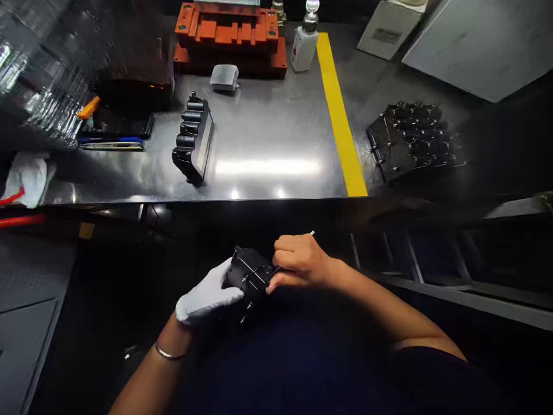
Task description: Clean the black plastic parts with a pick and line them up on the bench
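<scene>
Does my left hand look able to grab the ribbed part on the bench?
Probably not: the left hand holds a black part, though the way to the ribbed part looks clear.

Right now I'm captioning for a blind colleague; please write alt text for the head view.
A gloved left hand holds a black part while the bare right hand grips a slim object at its edge. Beyond, a metal bench carries an orange fixture, a white bottle and a yellow stripe.
</scene>
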Demonstrator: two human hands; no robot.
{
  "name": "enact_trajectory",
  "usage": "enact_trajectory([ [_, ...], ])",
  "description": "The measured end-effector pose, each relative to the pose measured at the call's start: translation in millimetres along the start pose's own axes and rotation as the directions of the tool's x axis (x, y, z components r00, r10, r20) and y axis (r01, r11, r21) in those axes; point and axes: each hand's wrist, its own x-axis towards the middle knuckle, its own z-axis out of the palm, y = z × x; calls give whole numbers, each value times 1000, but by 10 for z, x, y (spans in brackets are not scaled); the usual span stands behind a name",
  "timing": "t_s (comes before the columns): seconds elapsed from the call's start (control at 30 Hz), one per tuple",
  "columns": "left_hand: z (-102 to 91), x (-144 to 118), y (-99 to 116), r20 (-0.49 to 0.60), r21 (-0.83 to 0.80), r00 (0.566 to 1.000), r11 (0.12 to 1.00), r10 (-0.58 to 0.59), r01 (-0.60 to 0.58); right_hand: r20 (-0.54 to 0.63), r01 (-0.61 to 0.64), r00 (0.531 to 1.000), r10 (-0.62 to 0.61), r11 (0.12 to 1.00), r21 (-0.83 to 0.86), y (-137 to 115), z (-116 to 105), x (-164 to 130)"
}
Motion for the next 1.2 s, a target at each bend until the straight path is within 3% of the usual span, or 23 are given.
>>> enact_trajectory([
  [0.3,-122,-81,86,6,102,1000,995,8,-9,182,-34,983,16,995,98,-28,-71,20],
  [0.73,-23,-44,16,-28,-43,997,997,70,-71,68,-28,997,28,1000,-3,-8,18,31],
  [0.93,-9,-14,-2,-32,-66,995,993,93,-95,9,-36,999,36,997,69,-12,40,45],
  [1.2,-35,-32,-21,-2,-22,999,999,43,-43,230,-199,963,139,944,262,10,59,0],
])
